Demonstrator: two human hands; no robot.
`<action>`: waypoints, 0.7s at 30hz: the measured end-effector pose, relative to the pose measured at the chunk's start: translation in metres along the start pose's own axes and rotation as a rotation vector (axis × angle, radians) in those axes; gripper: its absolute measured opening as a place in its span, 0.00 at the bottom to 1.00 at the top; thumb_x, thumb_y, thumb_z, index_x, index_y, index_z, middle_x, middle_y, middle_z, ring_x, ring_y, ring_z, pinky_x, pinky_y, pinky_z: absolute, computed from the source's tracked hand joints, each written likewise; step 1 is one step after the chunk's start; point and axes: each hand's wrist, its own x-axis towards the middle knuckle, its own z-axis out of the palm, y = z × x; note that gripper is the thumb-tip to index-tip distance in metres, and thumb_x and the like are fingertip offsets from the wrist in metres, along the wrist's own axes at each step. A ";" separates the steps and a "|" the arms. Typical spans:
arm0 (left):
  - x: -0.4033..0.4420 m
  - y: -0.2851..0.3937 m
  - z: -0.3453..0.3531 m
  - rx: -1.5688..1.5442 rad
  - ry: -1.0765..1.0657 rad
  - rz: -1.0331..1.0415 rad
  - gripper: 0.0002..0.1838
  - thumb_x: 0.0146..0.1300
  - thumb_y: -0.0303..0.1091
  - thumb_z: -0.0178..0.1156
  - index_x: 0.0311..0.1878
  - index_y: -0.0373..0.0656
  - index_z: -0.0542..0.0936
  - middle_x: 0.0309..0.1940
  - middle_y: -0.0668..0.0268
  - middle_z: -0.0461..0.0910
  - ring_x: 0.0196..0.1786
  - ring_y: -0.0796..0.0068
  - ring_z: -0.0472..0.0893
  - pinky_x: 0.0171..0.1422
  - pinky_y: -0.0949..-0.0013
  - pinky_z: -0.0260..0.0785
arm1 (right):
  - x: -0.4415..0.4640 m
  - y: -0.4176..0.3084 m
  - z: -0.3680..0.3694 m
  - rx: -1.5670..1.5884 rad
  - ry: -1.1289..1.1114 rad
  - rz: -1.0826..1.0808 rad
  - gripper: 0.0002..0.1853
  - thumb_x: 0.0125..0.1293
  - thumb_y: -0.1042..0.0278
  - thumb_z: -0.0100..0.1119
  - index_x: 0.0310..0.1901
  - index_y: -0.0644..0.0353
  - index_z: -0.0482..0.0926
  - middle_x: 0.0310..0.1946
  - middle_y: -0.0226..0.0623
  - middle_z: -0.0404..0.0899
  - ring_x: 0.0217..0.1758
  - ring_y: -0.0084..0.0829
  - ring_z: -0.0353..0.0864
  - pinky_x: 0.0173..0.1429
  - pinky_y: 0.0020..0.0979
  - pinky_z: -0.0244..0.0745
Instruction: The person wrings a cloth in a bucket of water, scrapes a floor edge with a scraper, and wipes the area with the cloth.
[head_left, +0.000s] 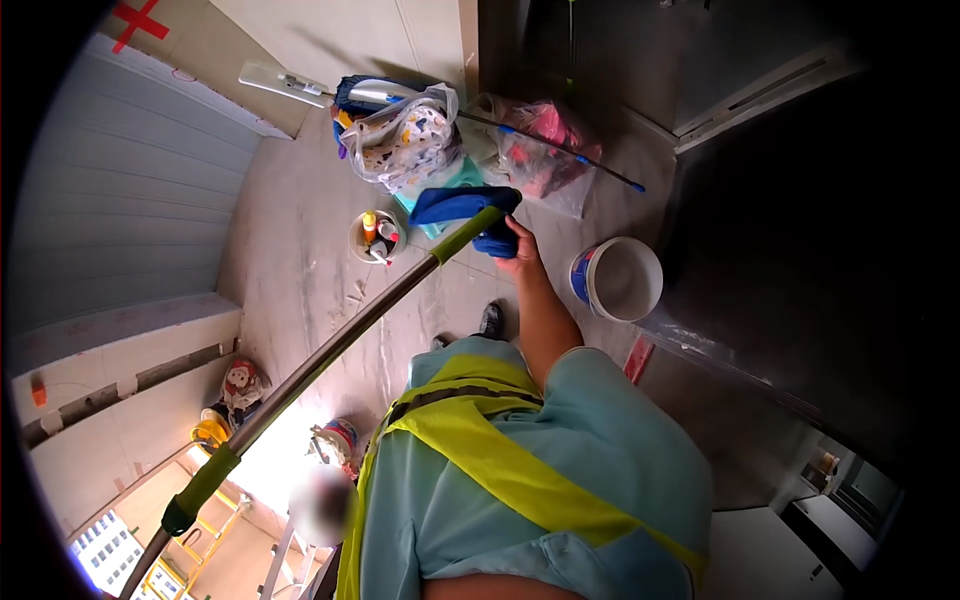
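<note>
Floor (295, 230): pale, grey-streaked; plastic bags (405, 140) and a white bucket (584, 277) on it.
Right hand (517, 248): clutching blue cloth (445, 205) at the pole's (345, 343) upper end; some fingers hidden.
Pole: green-gripped, slanting to lower left.
Left hand: out of view; cannot tell its fingers' state.

Fisheye view, black corners, edges bowed. Strong light from lower left, floor (300, 265) blown out that side; highlight along metal pole (335, 350). Right side dim, dark surface (790, 260) near black, detail probably lost. Round blurred patch (322, 505) low left
</note>
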 end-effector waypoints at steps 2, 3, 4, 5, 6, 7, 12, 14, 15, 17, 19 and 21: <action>0.002 -0.010 0.007 0.028 0.022 -0.021 0.06 0.66 0.32 0.46 0.39 0.41 0.71 0.33 0.67 0.70 0.36 0.70 0.71 0.45 0.68 0.66 | -0.004 -0.022 0.024 0.000 -0.069 -0.035 0.15 0.61 0.62 0.61 0.48 0.56 0.79 0.38 0.34 0.80 0.28 0.28 0.74 0.28 0.26 0.63; 0.002 -0.016 0.009 0.036 0.034 -0.029 0.06 0.66 0.32 0.46 0.39 0.41 0.71 0.33 0.67 0.71 0.37 0.70 0.72 0.46 0.68 0.66 | -0.001 -0.034 0.027 0.019 -0.001 -0.090 0.13 0.61 0.63 0.61 0.47 0.56 0.79 0.37 0.33 0.81 0.27 0.27 0.73 0.27 0.26 0.63; 0.003 -0.019 0.012 0.047 0.040 -0.035 0.07 0.65 0.33 0.46 0.39 0.41 0.71 0.34 0.67 0.71 0.37 0.70 0.72 0.46 0.68 0.67 | 0.001 -0.045 0.035 0.036 0.064 -0.145 0.12 0.61 0.65 0.61 0.47 0.55 0.79 0.36 0.32 0.81 0.27 0.27 0.73 0.26 0.26 0.62; 0.005 -0.020 0.016 0.059 0.047 -0.039 0.07 0.65 0.33 0.46 0.40 0.41 0.72 0.34 0.67 0.72 0.37 0.70 0.72 0.46 0.68 0.67 | -0.010 -0.057 0.072 0.030 0.134 -0.230 0.12 0.61 0.65 0.61 0.47 0.55 0.80 0.37 0.31 0.81 0.28 0.27 0.74 0.27 0.26 0.64; 0.007 -0.023 0.019 0.067 0.052 -0.047 0.07 0.65 0.33 0.46 0.40 0.41 0.72 0.35 0.67 0.72 0.38 0.69 0.73 0.47 0.68 0.67 | -0.022 -0.069 0.104 0.023 0.207 -0.317 0.12 0.61 0.66 0.61 0.47 0.54 0.80 0.37 0.30 0.81 0.30 0.27 0.75 0.29 0.27 0.66; 0.009 -0.026 0.022 0.075 0.056 -0.051 0.08 0.65 0.33 0.47 0.40 0.41 0.72 0.35 0.67 0.73 0.38 0.69 0.73 0.47 0.68 0.67 | -0.025 -0.089 0.106 -0.043 0.084 -0.357 0.16 0.62 0.64 0.61 0.51 0.56 0.78 0.45 0.33 0.80 0.44 0.34 0.75 0.47 0.37 0.66; 0.046 -0.034 0.032 0.094 0.055 -0.096 0.09 0.65 0.35 0.47 0.42 0.42 0.73 0.37 0.66 0.75 0.40 0.68 0.75 0.49 0.68 0.69 | -0.067 -0.170 0.208 -0.221 -0.169 -0.531 0.21 0.62 0.64 0.60 0.57 0.57 0.75 0.55 0.38 0.78 0.61 0.43 0.73 0.68 0.49 0.63; 0.063 -0.051 0.042 0.097 0.036 -0.145 0.10 0.65 0.35 0.47 0.43 0.42 0.74 0.38 0.66 0.76 0.41 0.68 0.76 0.50 0.68 0.69 | -0.082 -0.206 0.245 -0.343 -0.180 -0.643 0.21 0.63 0.67 0.59 0.58 0.58 0.74 0.56 0.39 0.76 0.61 0.44 0.73 0.68 0.49 0.63; 0.069 -0.062 0.052 0.092 0.023 -0.171 0.11 0.64 0.35 0.47 0.43 0.42 0.74 0.39 0.66 0.77 0.41 0.68 0.76 0.50 0.68 0.69 | -0.095 -0.210 0.276 -0.466 -0.279 -0.668 0.22 0.63 0.68 0.57 0.59 0.59 0.73 0.56 0.40 0.76 0.62 0.44 0.73 0.68 0.48 0.63; 0.086 -0.092 0.073 0.080 -0.015 -0.242 0.11 0.64 0.36 0.47 0.44 0.42 0.75 0.39 0.66 0.78 0.42 0.67 0.77 0.51 0.68 0.70 | -0.115 -0.215 0.331 -0.610 -0.334 -0.730 0.21 0.63 0.68 0.56 0.58 0.61 0.73 0.54 0.40 0.78 0.57 0.44 0.77 0.64 0.47 0.69; 0.108 -0.135 0.098 0.057 -0.078 -0.332 0.12 0.64 0.36 0.47 0.44 0.42 0.75 0.40 0.66 0.79 0.43 0.67 0.78 0.52 0.67 0.70 | -0.131 -0.201 0.388 -0.590 -0.272 -0.838 0.17 0.63 0.68 0.58 0.52 0.64 0.75 0.46 0.42 0.81 0.49 0.40 0.81 0.56 0.41 0.76; 0.133 -0.186 0.128 0.023 -0.187 -0.453 0.13 0.64 0.37 0.47 0.45 0.42 0.76 0.41 0.66 0.80 0.44 0.67 0.79 0.53 0.67 0.71 | -0.148 -0.197 0.431 -0.606 -0.367 -0.856 0.14 0.63 0.66 0.57 0.47 0.65 0.78 0.42 0.41 0.83 0.44 0.39 0.83 0.52 0.39 0.78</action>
